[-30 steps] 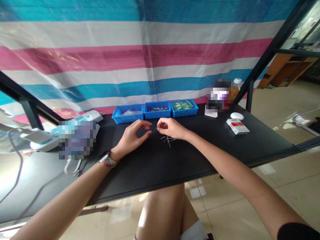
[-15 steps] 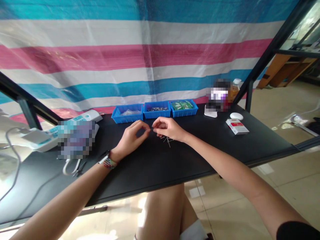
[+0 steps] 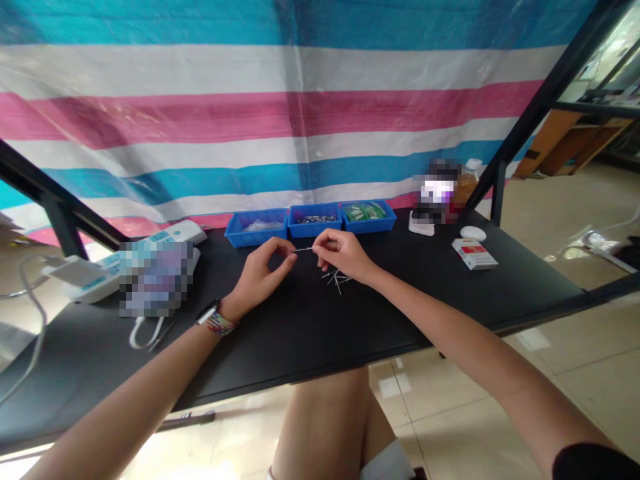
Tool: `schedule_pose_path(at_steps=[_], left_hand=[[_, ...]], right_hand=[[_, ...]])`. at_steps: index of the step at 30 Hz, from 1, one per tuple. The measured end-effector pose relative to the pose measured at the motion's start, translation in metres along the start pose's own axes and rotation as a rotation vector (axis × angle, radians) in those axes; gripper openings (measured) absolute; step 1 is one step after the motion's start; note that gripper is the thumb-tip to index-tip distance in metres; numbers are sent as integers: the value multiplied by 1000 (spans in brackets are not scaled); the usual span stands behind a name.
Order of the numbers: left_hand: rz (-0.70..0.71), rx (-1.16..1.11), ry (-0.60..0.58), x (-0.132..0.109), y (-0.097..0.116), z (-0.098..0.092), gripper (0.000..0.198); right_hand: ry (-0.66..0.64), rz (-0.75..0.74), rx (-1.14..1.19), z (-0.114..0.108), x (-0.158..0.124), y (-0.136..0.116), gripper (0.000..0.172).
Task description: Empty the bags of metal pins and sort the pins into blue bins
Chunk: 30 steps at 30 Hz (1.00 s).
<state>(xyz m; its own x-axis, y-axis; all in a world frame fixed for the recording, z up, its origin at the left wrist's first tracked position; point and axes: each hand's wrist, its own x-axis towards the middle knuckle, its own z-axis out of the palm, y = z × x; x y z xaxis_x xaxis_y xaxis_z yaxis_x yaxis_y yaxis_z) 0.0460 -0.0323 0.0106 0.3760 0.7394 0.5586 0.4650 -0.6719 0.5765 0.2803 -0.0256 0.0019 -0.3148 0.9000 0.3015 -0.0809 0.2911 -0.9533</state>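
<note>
A thin metal pin (image 3: 303, 249) stretches level between my two hands, just above the black table. The fingertips of my right hand (image 3: 343, 252) are closed on its right end. At the other end, the thumb and index finger of my left hand (image 3: 266, 268) are pinched together around the tip. Several similar thin pins (image 3: 338, 280) lie in a loose, crossed pile on the table below my right hand, which partly covers them. Behind my hands stands a blue bin of metal pins (image 3: 315, 229).
A blue bin with clear plastic bits (image 3: 256, 239) and one with green-and-white packets (image 3: 369, 227) flank the middle bin. At left lie a power strip (image 3: 186, 233) and a blurred object. At right are a red-and-white box (image 3: 475, 255), a white oval case (image 3: 473, 233) and a bottle (image 3: 469, 180).
My hands have drawn apart, the right one moving slightly right and up. More of the pin between them now shows, and the loose pile is less covered.
</note>
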Motion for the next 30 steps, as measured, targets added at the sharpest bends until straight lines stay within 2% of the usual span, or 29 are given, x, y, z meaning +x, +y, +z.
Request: schedule_pose_path(at_steps=[9,18,26,30], left_hand=[[52,18,5,2,5,-2,22],[29,8,-12,0,7,-3,27],[23,10,-19,0,6,-3,30],[1,-5,-7,-1,5,-2,27]], right_hand=[[2,33,-50,4,-2,0,32],[49,-62,-62,6,-7,-11,17],[41,-42,-50,8,-7,-8,18],[43,-4,-21,8,-6,-8,26]])
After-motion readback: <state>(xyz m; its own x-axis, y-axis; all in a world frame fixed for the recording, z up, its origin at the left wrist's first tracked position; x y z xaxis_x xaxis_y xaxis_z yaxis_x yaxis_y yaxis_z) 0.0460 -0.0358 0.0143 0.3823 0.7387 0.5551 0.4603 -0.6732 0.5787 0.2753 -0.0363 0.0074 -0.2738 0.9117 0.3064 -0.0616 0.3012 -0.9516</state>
